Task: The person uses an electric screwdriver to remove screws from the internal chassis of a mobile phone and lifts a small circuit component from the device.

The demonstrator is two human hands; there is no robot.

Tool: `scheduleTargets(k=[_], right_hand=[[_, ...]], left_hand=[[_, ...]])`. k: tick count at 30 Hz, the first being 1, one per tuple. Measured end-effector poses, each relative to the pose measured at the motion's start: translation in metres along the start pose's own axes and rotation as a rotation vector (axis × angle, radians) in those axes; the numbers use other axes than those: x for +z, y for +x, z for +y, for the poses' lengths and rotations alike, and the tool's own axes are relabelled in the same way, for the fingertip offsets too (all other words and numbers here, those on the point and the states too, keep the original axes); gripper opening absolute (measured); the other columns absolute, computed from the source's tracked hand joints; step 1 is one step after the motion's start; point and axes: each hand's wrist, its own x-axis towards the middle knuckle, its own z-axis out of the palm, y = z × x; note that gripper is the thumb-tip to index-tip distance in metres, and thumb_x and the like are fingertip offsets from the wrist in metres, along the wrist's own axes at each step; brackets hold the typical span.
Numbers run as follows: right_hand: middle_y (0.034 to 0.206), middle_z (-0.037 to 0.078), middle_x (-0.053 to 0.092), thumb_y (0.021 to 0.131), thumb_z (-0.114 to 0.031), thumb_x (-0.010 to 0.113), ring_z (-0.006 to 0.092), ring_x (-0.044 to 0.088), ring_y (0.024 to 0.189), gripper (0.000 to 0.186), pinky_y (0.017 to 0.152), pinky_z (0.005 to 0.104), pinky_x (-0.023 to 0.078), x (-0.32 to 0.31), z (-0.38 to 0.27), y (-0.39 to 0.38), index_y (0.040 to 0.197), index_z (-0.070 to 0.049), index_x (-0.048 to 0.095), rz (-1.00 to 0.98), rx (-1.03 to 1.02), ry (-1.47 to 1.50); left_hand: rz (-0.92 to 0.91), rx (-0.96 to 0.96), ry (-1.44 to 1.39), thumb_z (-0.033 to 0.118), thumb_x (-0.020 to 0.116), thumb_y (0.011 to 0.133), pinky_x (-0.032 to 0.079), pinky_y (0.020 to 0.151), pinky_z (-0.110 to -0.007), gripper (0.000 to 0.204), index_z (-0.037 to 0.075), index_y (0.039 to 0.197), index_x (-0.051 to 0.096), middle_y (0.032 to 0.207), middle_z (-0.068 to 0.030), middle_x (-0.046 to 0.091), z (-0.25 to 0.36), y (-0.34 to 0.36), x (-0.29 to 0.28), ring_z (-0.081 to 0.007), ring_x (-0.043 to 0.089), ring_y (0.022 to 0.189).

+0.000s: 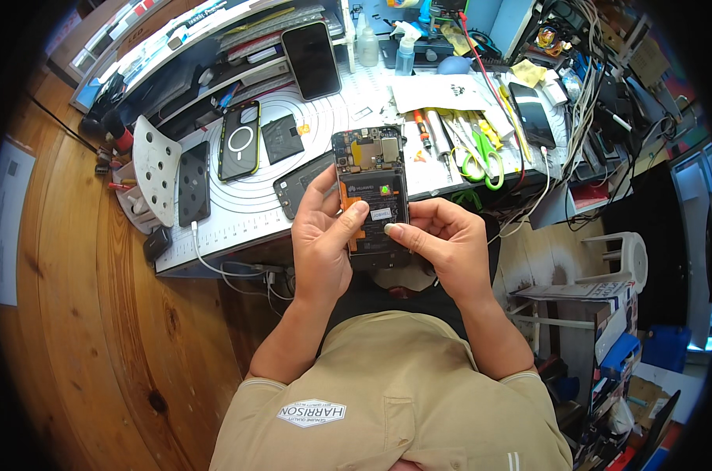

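Between both hands I hold an opened smartphone (pixel 378 184), its back off, with a black battery and the circuit board at its top exposed. My left hand (pixel 330 228) grips its left edge, thumb lying over the orange flex cable. On the right edge, my right hand (pixel 447 239) is closed, its thumb pressing on the lower part of the battery. Behind the phone lies a dark back cover (pixel 294 188) on the white work mat (pixel 324 116). Close by are a flat black square part (pixel 282 139) and a phone case with a white ring (pixel 240 141).
One phone (pixel 312 61) leans against the shelf; another (pixel 193 183) lies at the left. Green-handled scissors (pixel 482 161), screwdrivers and tweezers are spread at the right, before a cabled phone (pixel 531 115). A spray bottle (pixel 405 51) stands at the back. A white stool (pixel 624 259) is at right.
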Motion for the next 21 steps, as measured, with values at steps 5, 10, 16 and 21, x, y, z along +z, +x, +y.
scheduleTargets(k=[5,10,16,21], right_hand=[[0.093,0.008,0.076,0.091,-0.001,0.077,0.0065,0.068,0.081,0.018,0.070,0.0209,0.054,-0.005,0.003,0.001,0.106,0.005,0.070,-0.008,0.014,-0.047],[0.093,0.007,0.075,0.092,-0.002,0.076,0.0052,0.067,0.081,0.017,0.070,0.0207,0.053,-0.007,0.005,0.002,0.106,0.004,0.069,-0.045,0.021,-0.033],[0.098,0.004,0.075,0.095,-0.007,0.075,0.0039,0.065,0.085,0.022,0.071,0.0202,0.051,-0.009,-0.001,0.004,0.113,0.004,0.069,-0.078,0.068,-0.006],[0.096,0.004,0.075,0.095,-0.008,0.076,0.0041,0.065,0.082,0.025,0.069,0.0210,0.051,-0.010,0.000,-0.003,0.116,0.004,0.069,-0.086,0.001,-0.010]], left_hand=[[-0.003,0.007,0.024,-0.007,0.059,0.096,0.052,0.100,-0.033,0.056,-0.008,0.148,0.038,0.129,-0.0214,0.065,0.001,-0.003,0.001,-0.0201,0.065,0.116],[0.012,0.025,0.049,-0.006,0.060,0.095,0.051,0.101,-0.033,0.056,-0.008,0.148,0.039,0.130,-0.0211,0.065,0.000,-0.004,0.001,-0.0198,0.065,0.117],[0.033,0.049,0.069,-0.004,0.063,0.096,0.050,0.102,-0.034,0.056,-0.007,0.148,0.041,0.131,-0.0194,0.065,0.005,-0.014,0.005,-0.0196,0.064,0.117],[-0.051,0.008,0.033,-0.002,0.060,0.098,0.052,0.099,-0.033,0.047,-0.005,0.143,0.044,0.128,-0.0165,0.066,0.013,-0.012,0.008,-0.0183,0.066,0.114]])
